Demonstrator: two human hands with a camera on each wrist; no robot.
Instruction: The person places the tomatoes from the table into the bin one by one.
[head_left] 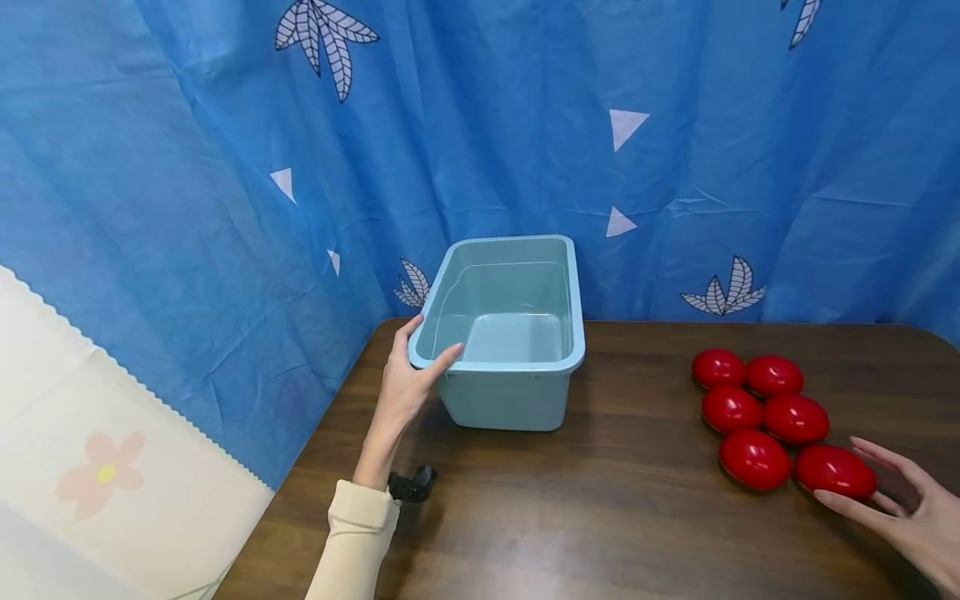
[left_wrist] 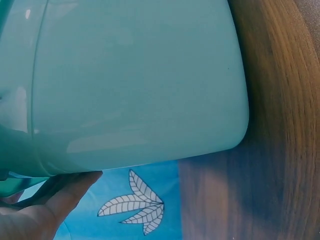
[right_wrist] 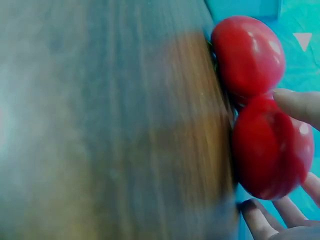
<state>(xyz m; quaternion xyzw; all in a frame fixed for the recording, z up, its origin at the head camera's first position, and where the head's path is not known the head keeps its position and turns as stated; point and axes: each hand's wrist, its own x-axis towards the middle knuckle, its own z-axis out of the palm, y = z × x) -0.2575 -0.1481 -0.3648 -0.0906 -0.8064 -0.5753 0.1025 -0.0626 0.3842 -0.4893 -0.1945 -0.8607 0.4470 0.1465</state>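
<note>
My left hand (head_left: 402, 385): gripping pale-blue bin (head_left: 506, 402) at rim. My right hand (head_left: 926, 527): unclenched, spread around rightmost red ovoid (head_left: 834, 472).

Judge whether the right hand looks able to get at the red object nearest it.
Probably yes: the right hand is spread about the nearest red object, nothing visible lies between them, and the other red objects lie farther off.

From where I am standing, I am reading no word, brand or number. The blue curtain (head_left: 487, 133) is showing only printed leaves (head_left: 337, 67) and white triangles (head_left: 625, 125), and the tub (head_left: 510, 400) and the red oval objects (head_left: 797, 418) are bearing no lettering that I am managing to read.
</note>
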